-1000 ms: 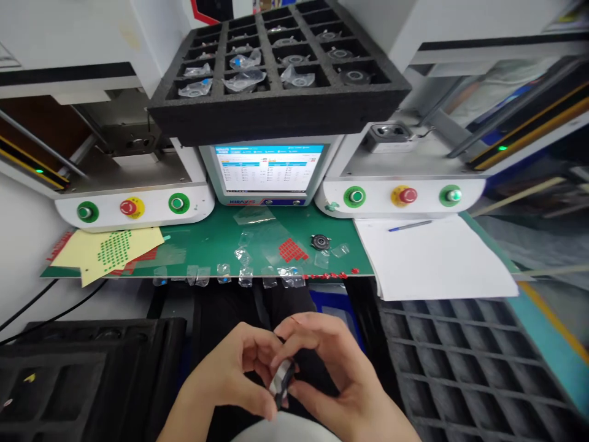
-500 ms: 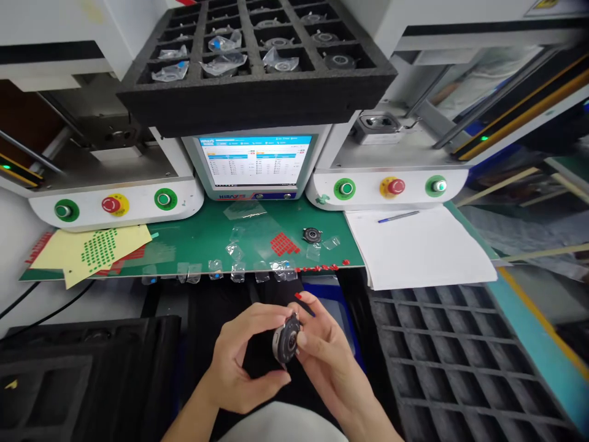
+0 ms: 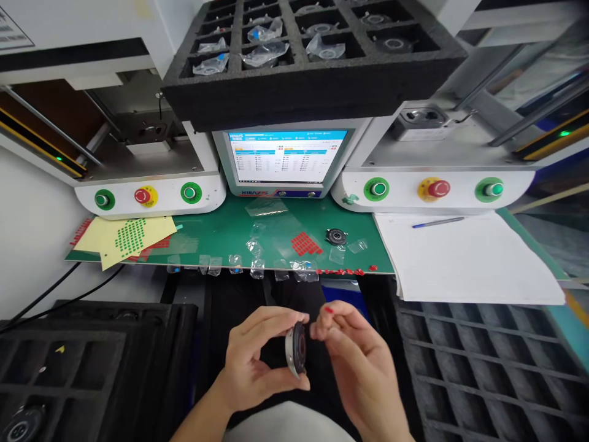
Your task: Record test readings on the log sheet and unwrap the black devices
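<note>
Black foam tray (image 3: 317,92) above monitor (image 3: 288,159); green table (image 3: 221,230) w/ spare disc part (image 3: 336,236). L hand (image 3: 257,365) grip grasping round disc part (image 3: 297,350) on edge, below table edge. R hand (image 3: 356,362) just beside, pinching red sticker (image 3: 328,310).

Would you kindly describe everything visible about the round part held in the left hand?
The round part is a small disc with a silvery metal-looking rim and a dark face, seen nearly edge-on and held upright. The left hand pinches it, fingers over the top edge, thumb beneath. The right hand is close beside its dark face, a small red piece on a fingertip; whether it touches is unclear.
</note>
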Demonstrator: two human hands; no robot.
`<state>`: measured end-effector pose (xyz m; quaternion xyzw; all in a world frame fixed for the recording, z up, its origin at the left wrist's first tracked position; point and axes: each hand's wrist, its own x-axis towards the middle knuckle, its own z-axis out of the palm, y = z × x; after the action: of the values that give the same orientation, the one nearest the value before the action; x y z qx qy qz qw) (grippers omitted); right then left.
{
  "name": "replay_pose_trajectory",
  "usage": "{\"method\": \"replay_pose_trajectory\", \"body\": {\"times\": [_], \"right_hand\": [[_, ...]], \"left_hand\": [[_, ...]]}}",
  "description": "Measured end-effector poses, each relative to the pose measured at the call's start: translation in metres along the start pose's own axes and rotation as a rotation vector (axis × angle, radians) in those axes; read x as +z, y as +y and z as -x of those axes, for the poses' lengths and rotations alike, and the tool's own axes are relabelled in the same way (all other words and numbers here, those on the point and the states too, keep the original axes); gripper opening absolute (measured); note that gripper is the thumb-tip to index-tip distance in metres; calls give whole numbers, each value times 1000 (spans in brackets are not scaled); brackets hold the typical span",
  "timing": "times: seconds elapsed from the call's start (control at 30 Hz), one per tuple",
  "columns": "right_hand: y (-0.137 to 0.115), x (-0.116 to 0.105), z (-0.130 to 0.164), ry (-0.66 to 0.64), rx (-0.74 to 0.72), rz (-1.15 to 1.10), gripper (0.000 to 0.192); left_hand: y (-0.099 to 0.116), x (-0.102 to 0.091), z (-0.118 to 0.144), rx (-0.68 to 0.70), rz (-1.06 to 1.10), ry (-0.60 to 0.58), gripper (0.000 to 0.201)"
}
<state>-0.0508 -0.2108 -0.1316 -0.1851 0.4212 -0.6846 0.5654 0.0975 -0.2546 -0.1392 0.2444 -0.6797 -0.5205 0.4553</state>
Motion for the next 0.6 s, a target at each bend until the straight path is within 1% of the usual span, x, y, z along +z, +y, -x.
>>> {"method": "replay_pose_trajectory", "body": {"times": [0.03,0.07,0.13,0.17,0.23,0.3,0.33,0.43,0.6], "right_hand": [[-3,0,2,-25,-14,33,9],[-6,0,5,-75,4,49,10],[-11,3,11,-148,107,27,14],[-13,5,15,-151,175,8,16],[-17,11,20,-106,297,-22,20],[-21,17,22,-67,378,-32,22],[-22,18,23,-71,404,-34,22],[-21,16,20,-112,451,-48,21],[-10,1,17,-309,425,-91,13]], "left_hand": [[2,1,1,-34,44,9,63],[3,1,1,-51,78,23,62],[6,1,-1,-38,74,44,60],[7,1,-2,-15,33,46,60],[10,-2,-4,39,-78,38,60],[13,-5,-5,80,-165,24,60],[15,-6,-6,96,-194,17,60],[20,-9,-8,132,-240,-7,57],[23,-9,-12,176,-279,-34,49]]}}
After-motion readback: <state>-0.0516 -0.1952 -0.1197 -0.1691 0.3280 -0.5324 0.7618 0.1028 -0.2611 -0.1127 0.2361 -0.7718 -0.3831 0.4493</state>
